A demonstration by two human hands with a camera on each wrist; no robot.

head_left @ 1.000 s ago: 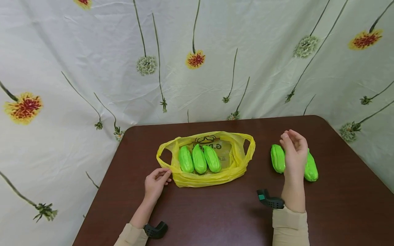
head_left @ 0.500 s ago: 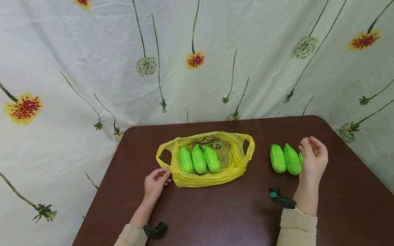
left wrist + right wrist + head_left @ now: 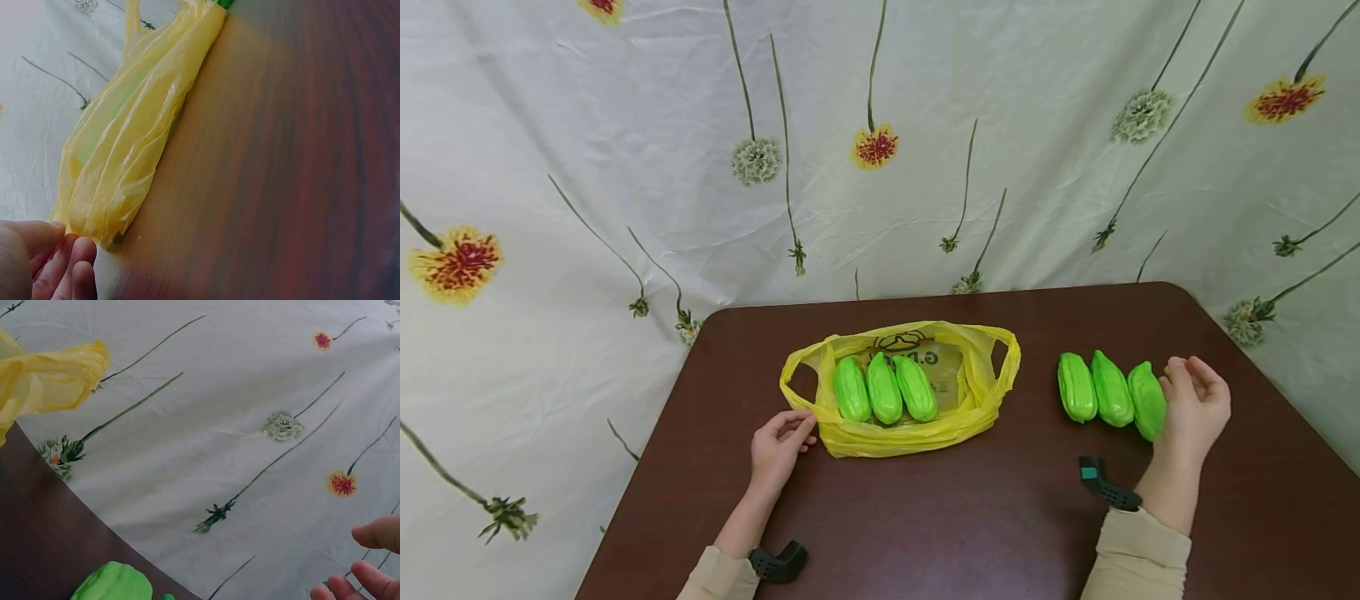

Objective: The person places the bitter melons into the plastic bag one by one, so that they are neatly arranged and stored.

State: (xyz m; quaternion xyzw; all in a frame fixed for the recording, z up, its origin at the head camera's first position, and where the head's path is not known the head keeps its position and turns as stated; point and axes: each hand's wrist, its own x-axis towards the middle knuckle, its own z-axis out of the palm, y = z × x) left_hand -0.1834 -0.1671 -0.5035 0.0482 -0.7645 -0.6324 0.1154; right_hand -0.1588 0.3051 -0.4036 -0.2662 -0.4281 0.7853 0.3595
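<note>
Head view: the yellow bag (image 3: 910,442) lay mouth up on a dark brown table (image 3: 955,517), a narrow strip of tabletop separating it from the far edge and a broader span extending in front. Behind that edge hung a flowered cloth (image 3: 820,208). Three green pieces (image 3: 884,390) rested side by side inside the bag; three loose green pieces (image 3: 1112,390) lay in a row to its right, well apart from it. Beyond the row, tabletop continued to the right edge. The left hand (image 3: 778,442) pinched the bag's near left corner; the right hand (image 3: 1197,408) overlapped the outermost loose piece, contact being indeterminable. Two black wrist devices (image 3: 781,562) were visible, one per arm.

Left wrist view: thumb and fingertips met on the bag's corner, beside open tabletop.

Right wrist view: thumb and fingers were parted, loosely bent, and held nothing; one bag handle projected past the table's edge.
</note>
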